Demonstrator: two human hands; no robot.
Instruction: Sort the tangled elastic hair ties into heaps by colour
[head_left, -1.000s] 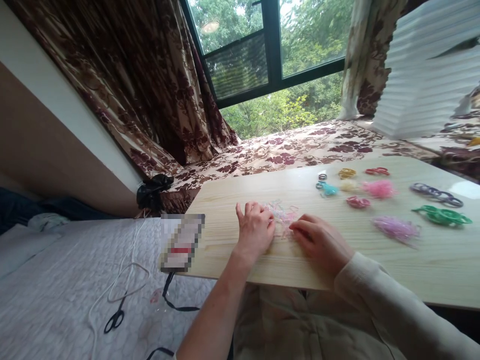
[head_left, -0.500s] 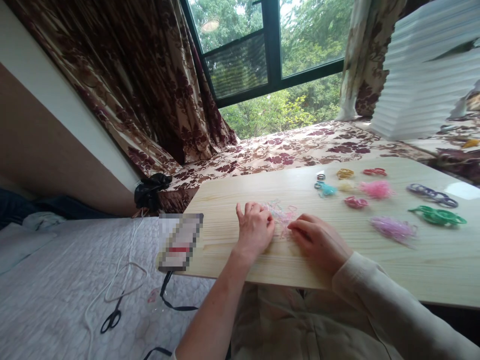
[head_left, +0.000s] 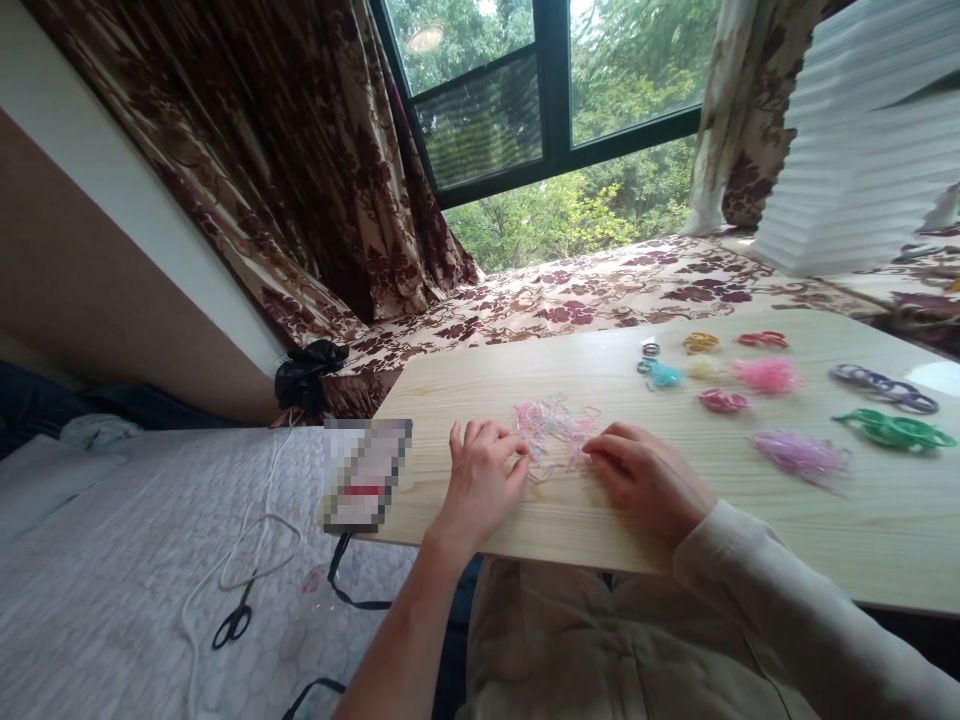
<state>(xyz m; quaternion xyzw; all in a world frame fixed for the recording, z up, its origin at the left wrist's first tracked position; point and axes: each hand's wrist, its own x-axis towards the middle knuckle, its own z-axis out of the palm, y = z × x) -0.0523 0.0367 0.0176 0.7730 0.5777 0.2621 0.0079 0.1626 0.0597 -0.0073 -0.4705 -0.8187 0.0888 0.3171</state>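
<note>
- Hands low over a pale wood-grain desk (head_left: 442, 390), we work at a loose tangle of pastel elastic bands (head_left: 541, 422), which lies between them near the desk's front edge.
- Our left hand (head_left: 486, 475) arches at the tangle's left side, fingers curled and apart, with thumb and forefinger close together by its edge; whether a band is caught there, we cannot tell.
- Our right hand (head_left: 645, 475) meets the tangle's right side, thumb and forefinger drawn together in what looks like a pinch; any strand in that grip is too small to make out.
- Fine loops such as these probably snag on one another, so we judge that a light fingertip pinch, one band at a time, serves better than a handful.
- Steadying the tangle with the left fingertips while the right draws a band out sideways, flat along the desk, should spare the rest from being dragged.
- Colours run close in this mix, pinks beside pale blues, and we would do well to spread the strands thinly before choosing one.
- To our right sit a purple bundle of bands (head_left: 801, 457) and a bright pink bundle (head_left: 766, 375), with green hair ties (head_left: 894, 430) farther over; a wide sweep of the right forearm could disturb the purple one.
</note>
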